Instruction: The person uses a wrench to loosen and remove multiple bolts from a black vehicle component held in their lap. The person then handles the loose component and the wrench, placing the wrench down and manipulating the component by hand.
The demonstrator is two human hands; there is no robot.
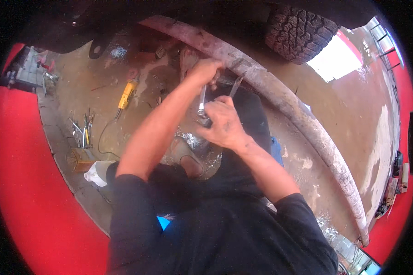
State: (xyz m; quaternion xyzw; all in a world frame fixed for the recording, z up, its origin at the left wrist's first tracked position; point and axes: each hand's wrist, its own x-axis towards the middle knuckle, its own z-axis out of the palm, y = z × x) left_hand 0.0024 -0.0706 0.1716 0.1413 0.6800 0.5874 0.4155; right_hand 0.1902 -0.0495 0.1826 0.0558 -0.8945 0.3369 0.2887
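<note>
Silver tool (202,98) bridged the room between left hand (206,72), grip impossible to tell near the edge of the pipe (264,79), and right hand (225,123), clenched round a metal bar (236,87)

Yellow power tool (127,94) on floor (71,80)

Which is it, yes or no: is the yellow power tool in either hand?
No, the yellow power tool lies on the ground, apart from both the left hand and the right hand.

pipe (287,97) right of wrench (202,97) | power tool (126,95) left | tyre (300,34) beyond pipe
</note>
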